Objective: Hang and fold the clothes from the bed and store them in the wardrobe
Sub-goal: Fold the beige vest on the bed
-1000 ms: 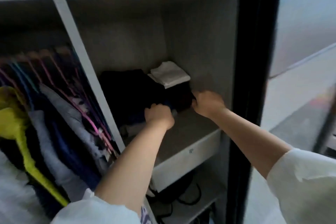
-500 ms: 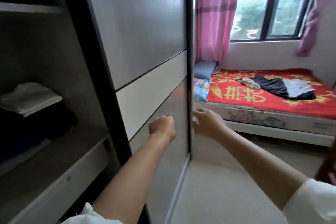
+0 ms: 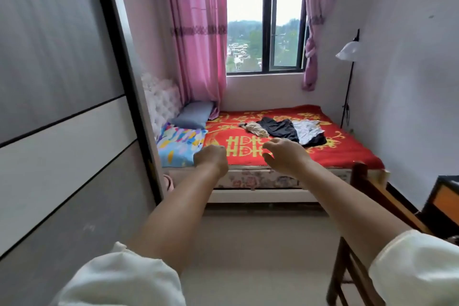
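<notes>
A bed [image 3: 347,154] with a red and gold cover fills the far end of the room. On it lie a small beige garment [image 3: 255,128], a black garment [image 3: 280,128] and a light grey garment [image 3: 306,128] over more black cloth. My left hand [image 3: 211,158] hangs in the air with fingers curled and nothing in it. My right hand [image 3: 285,154] is beside it, fingers loosely bent, also empty. Both hands are well short of the clothes. The wardrobe's sliding door [image 3: 62,131] fills the left side; its shelves are out of sight.
A grey pillow [image 3: 193,114] and a colourful pillow [image 3: 180,145] lie at the bed's left end. A wooden chair [image 3: 372,206] and a dark box [image 3: 444,201] stand at the right. A floor lamp [image 3: 349,57] is in the far right corner. Bare floor [image 3: 260,243] lies between me and the bed.
My hands left the folded dark clothes on the wardrobe shelf. The view swung right from the wardrobe to the bed, and both hands now hang empty in front of me.
</notes>
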### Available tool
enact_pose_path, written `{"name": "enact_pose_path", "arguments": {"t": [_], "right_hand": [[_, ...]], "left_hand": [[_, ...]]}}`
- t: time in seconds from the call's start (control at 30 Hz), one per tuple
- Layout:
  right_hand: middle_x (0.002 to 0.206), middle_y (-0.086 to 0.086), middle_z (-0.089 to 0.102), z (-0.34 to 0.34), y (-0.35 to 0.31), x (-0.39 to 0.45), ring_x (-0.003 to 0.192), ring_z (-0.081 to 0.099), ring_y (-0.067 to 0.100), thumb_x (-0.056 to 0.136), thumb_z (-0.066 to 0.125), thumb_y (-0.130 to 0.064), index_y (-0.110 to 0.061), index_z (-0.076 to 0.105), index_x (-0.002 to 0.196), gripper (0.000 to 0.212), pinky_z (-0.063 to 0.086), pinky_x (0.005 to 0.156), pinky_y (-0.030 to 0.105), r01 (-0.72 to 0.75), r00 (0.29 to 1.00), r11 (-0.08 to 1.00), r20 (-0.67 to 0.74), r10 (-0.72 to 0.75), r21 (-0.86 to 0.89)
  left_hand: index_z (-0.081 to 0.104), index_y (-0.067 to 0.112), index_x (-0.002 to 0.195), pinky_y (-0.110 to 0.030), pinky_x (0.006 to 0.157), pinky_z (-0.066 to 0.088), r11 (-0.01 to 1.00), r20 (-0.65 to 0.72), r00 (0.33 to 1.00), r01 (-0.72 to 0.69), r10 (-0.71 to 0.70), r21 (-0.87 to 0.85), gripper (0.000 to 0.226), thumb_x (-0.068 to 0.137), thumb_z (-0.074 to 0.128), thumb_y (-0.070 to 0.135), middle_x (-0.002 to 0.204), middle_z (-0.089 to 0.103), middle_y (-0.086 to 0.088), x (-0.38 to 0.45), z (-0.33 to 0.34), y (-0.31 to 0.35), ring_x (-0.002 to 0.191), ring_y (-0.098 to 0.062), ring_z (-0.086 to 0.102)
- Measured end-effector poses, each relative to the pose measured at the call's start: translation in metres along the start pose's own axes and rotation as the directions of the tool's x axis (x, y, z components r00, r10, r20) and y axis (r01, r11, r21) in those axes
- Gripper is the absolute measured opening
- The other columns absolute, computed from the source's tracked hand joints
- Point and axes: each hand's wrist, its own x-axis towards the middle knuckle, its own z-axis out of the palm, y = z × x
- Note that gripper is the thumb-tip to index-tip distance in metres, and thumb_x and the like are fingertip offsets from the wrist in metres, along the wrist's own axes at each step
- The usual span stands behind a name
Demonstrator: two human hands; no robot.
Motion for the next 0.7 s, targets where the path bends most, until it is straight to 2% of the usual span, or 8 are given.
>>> {"name": "enact_pose_path", "arguments": {"t": [0.23, 0.43, 0.53, 0.7], "right_hand": [[0.130, 0.008, 0.052, 0.052, 0.100, 0.112, 0.116, 0.052, 0.026, 0.098, 0.036, -0.031, -0.013, 0.050, 0.129, 0.038, 0.046, 0.090, 0.037, -0.084, 0.996, 0.995, 0.019, 0.083, 0.057], [0.126, 0.010, 0.054, 0.079, 0.166, 0.242, 0.113, 0.053, 0.027, 0.098, 0.036, -0.027, -0.009, 0.052, 0.125, 0.036, 0.046, 0.089, 0.037, -0.181, 0.983, 0.979, 0.025, 0.179, 0.096], [0.121, 0.012, 0.057, 0.089, 0.197, 0.301, 0.110, 0.053, 0.028, 0.097, 0.037, -0.025, -0.005, 0.055, 0.119, 0.034, 0.046, 0.090, 0.039, -0.205, 0.978, 0.972, -0.002, 0.207, 0.115], [0.129, 0.012, 0.053, 0.131, 0.259, 0.406, 0.117, 0.050, 0.028, 0.098, 0.038, -0.024, -0.007, 0.050, 0.127, 0.036, 0.042, 0.092, 0.035, -0.270, 0.963, 0.956, 0.028, 0.268, 0.111]], "left_hand": [[0.052, 0.010, 0.123, -0.035, 0.089, 0.044, 0.998, -0.054, 0.998, -0.040, 0.042, 0.046, 0.036, 0.089, 0.040, 0.008, 0.130, 0.050, -0.010, 0.156, 0.015, 0.031, 0.120, -0.027, 0.048], [0.052, 0.009, 0.122, -0.035, 0.088, 0.045, 0.991, -0.026, 0.997, -0.075, 0.078, 0.108, 0.035, 0.089, 0.043, 0.009, 0.131, 0.050, -0.010, 0.317, 0.026, 0.029, 0.119, -0.027, 0.049], [0.053, 0.010, 0.120, -0.035, 0.087, 0.044, 0.995, -0.036, 0.998, -0.054, 0.057, 0.082, 0.033, 0.089, 0.042, 0.009, 0.129, 0.051, -0.009, 0.389, 0.028, 0.028, 0.118, -0.027, 0.050], [0.057, 0.009, 0.114, -0.034, 0.084, 0.045, 0.994, -0.046, 0.994, -0.101, 0.103, 0.049, 0.029, 0.088, 0.044, 0.010, 0.124, 0.054, -0.010, 0.529, 0.052, 0.047, 0.113, -0.026, 0.053]]}}
